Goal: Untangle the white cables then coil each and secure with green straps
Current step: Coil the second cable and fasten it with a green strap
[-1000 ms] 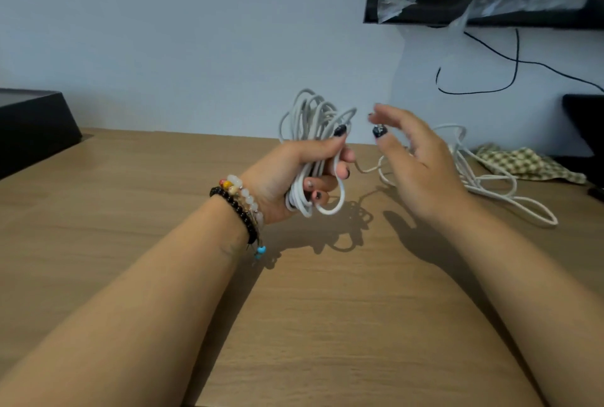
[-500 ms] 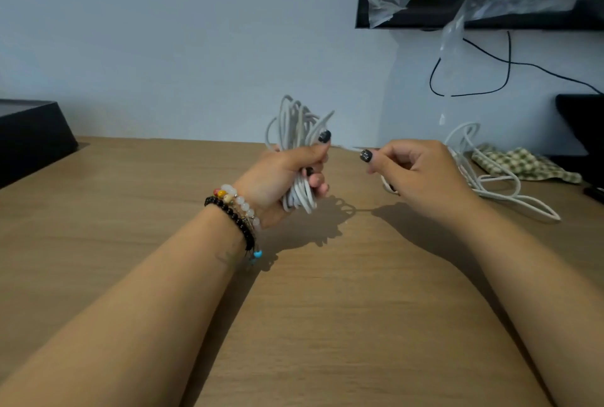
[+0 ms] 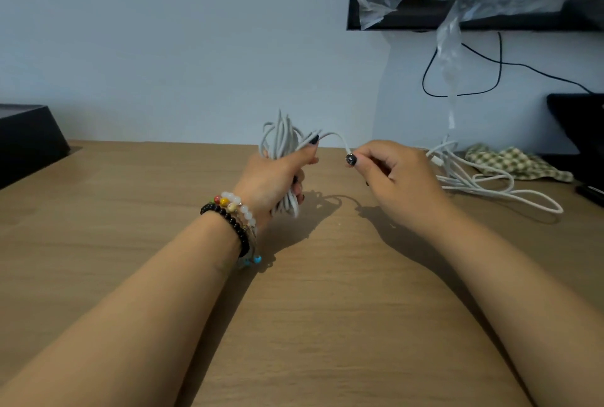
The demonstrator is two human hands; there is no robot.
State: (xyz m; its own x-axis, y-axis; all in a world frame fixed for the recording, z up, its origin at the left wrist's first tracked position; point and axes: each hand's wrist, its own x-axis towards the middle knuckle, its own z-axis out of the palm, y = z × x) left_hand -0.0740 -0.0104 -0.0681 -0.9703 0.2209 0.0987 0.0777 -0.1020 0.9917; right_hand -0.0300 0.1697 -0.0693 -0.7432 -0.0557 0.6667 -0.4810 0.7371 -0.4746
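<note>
My left hand (image 3: 277,174), at the centre of the frame, has its fingers and thumb curled round the coiled white cable (image 3: 283,145), a tall bundle of loops standing above my fist and hanging a little below it. My right hand (image 3: 397,177), just to the right, pinches the cable's free tail (image 3: 340,140) between thumb and forefinger; the tail arches from the top of the bundle across to that pinch.

To finish this coil well, I think I should keep the left grip firm so the loops stay stacked, and lay the tail snugly round the bundle's middle rather than letting it slacken.

The second white cable (image 3: 483,184) lies loose on the wooden table (image 3: 327,325) at the right of the frame, beside a checked cloth (image 3: 513,161). I see no green strap anywhere in view, so I must find one before letting go.
</note>
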